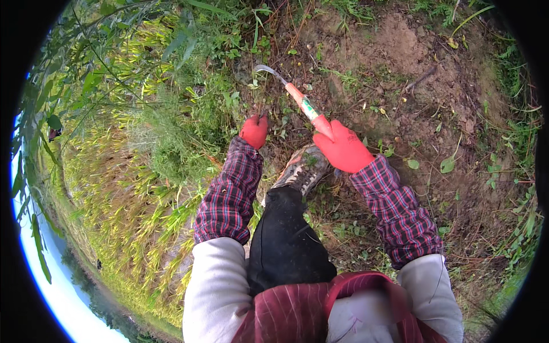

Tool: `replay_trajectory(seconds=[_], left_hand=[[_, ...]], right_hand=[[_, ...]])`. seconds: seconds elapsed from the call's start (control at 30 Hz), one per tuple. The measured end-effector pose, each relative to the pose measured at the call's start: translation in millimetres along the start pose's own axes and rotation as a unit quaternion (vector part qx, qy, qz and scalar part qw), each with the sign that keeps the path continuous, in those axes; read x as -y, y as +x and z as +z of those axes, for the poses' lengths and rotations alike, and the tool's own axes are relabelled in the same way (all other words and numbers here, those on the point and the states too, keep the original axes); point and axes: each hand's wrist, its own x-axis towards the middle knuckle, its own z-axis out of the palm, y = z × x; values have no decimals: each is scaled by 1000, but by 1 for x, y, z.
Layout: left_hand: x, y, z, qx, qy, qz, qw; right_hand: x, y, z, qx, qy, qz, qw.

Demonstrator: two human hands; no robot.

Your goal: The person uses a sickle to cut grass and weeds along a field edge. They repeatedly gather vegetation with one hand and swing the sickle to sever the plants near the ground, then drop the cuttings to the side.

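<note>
My right hand (345,146), in a red work glove, grips the lower end of a sickle's orange handle (297,95), which has a printed label around it. The sickle's curved metal blade (269,69) points away from me and hooks to the left, just above low weeds. My left hand (254,132), also in a red glove, is low at the edge of the weeds. Its fingers are closed on thin weed stems (257,103); the glove partly hides the grip. The blade is beyond my left hand, apart from it.
My shoe (302,168) stands on the soil between my hands. Bare earth (399,43) with scattered weeds and a stick (422,78) spreads to the right. Feathery green plants (171,141) and a yellow-green crop (133,231) lie left. Leafy branches (92,77) overhang the upper left.
</note>
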Motion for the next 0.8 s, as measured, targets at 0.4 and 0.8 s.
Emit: replay_trajectory(seconds=[0.4,0.8], left_hand=[[200,-160,-177,-268,-15,-365,891],[13,-33,8,35,163,-106,980]], right_hand=[[-27,-126,-6,1,80,129,988],[-22,-63,28,56,14,83,995]])
